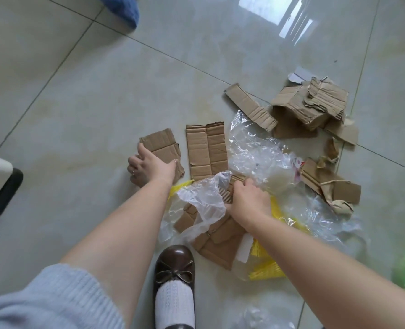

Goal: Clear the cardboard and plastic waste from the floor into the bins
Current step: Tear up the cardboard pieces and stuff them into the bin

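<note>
On tiled floor (78, 110), L to R: left hand (149, 166) grips a flat cardboard piece (160, 144), thumb over its near edge, fingers curled at its left side. Just beside it a creased cardboard panel (206, 150) lies flat. Right hand (249, 198) pinches a corrugated scrap (227, 189) amid clear plastic (256, 153) and yellow plastic (265, 269). Torn box heap (313, 105) further R, apart from hands. Brown shoe (175, 260) near bottom edge.
</note>
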### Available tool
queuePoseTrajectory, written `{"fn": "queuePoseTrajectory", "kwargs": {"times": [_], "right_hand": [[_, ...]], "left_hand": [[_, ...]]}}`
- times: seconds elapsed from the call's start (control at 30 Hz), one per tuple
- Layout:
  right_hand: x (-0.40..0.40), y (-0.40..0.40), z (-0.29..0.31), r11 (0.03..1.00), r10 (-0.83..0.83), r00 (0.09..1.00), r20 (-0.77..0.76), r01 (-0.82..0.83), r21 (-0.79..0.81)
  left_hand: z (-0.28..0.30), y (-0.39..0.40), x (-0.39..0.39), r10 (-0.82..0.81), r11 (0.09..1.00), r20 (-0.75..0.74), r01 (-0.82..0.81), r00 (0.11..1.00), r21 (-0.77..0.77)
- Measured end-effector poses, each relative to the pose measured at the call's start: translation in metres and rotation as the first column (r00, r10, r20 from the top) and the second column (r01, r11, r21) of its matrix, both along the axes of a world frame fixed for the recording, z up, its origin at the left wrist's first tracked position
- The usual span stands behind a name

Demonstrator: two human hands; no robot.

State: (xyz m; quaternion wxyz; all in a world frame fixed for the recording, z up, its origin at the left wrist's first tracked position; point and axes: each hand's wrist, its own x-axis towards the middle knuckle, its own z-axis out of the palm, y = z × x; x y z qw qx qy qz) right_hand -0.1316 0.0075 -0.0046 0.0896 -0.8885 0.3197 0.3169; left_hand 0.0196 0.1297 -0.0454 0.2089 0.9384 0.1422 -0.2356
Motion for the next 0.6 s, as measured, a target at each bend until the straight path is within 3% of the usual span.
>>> {"fn": "queuePoseTrajectory", "kwargs": {"times": [0.1, 0.23, 0.33, 0.6], "right_hand": [[0.001, -0.002, 0.002, 0.976, -0.156, 0.983, 0.1, 0.138, 0.167], [0.007, -0.005, 0.007, 0.839, -0.458, 0.862, 0.216, 0.339, 0.426], [0.013, -0.008, 0.013, 0.736, -0.604, 0.749, 0.272, 0.394, 0.551], [0.029, -0.014, 0.02, 0.566, -0.797, 0.494, 0.348, 0.407, 0.717]], "left_hand": [[-0.006, -0.003, 0.005, 0.039, 0.999, 0.025, -0.039, 0.999, -0.01], [-0.009, -0.008, 0.009, 0.091, 0.991, 0.003, -0.09, 0.996, -0.094], [-0.011, -0.01, 0.01, 0.124, 0.987, 0.008, -0.122, 0.992, -0.102], [-0.013, -0.008, 0.013, 0.206, 0.964, -0.01, -0.205, 0.978, -0.172]]}}
